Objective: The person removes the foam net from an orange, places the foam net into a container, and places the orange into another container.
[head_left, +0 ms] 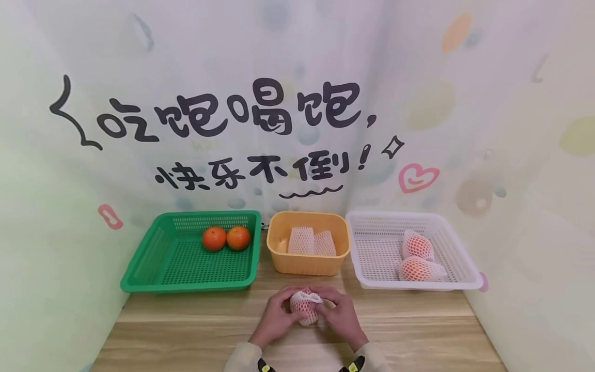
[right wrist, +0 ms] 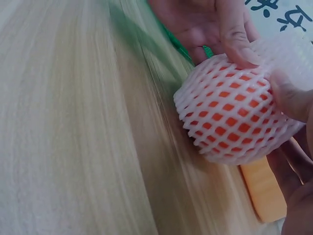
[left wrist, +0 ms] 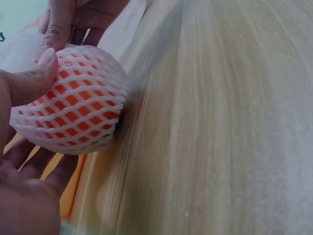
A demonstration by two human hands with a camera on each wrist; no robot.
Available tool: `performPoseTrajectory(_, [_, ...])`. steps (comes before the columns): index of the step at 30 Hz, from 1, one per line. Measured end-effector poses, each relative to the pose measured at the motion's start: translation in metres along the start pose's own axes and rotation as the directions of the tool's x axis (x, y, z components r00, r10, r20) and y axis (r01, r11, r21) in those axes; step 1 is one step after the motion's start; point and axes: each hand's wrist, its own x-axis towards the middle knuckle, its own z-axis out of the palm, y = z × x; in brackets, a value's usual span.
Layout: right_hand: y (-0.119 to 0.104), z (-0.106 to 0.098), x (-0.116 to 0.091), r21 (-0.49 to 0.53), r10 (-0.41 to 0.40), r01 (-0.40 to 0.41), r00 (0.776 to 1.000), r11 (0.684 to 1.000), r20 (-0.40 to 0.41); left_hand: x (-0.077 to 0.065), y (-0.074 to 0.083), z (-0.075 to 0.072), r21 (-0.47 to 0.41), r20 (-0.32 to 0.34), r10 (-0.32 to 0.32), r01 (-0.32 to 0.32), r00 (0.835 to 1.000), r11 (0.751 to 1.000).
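A round orange-red fruit (head_left: 297,305) in a white foam net sleeve (left wrist: 80,107) is held between both hands, low over the table in front of the yellow bin. The left hand (head_left: 274,318) grips it from the left, thumb on the near side and fingers around the far side. From the right, the right hand (head_left: 344,315) holds the sleeve, its thumb (right wrist: 288,98) pressed on the mesh and its fingers behind. Loose sleeve (right wrist: 288,54) stands out past the fruit between the two thumbs. Orange-red skin shows through the diamond-shaped holes.
Two bare orange-red fruits (head_left: 225,238) lie in a green basket (head_left: 186,284) at the left. A yellow bin (head_left: 307,266) in the middle holds foam net sleeves (head_left: 302,240). Two sleeved fruits (head_left: 417,258) sit in a white basket (head_left: 378,281) at the right. A printed curtain (head_left: 297,62) hangs behind.
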Motion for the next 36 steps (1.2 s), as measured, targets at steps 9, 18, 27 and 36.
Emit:
performPoseTrajectory(9, [-0.008, 0.012, 0.002, -0.056, -0.187, 0.180, 0.973, 0.982, -0.138, -0.003, 0.002, 0.001, 0.017, -0.120, 0.063, -0.061, 0.991, 0.998])
performPoseTrajectory(18, [-0.002, 0.017, -0.001, -0.044, -0.227, 0.222, 0.959, 0.974, -0.169, -0.003, -0.003, 0.003, 0.032, -0.178, 0.119, -0.115, 0.977, 0.993])
performPoseTrajectory(27, [-0.002, 0.003, 0.000, -0.001, 0.049, -0.049, 0.997, 0.999, 0.062, -0.004, -0.002, -0.001, -0.015, -0.014, -0.002, 0.002, 1.000, 1.000])
performPoseTrajectory(36, [-0.012, 0.012, 0.003, -0.096, -0.221, 0.212, 0.971, 0.972, -0.090, -0.004, 0.001, 0.002, -0.054, -0.100, 0.033, -0.039, 0.994, 0.998])
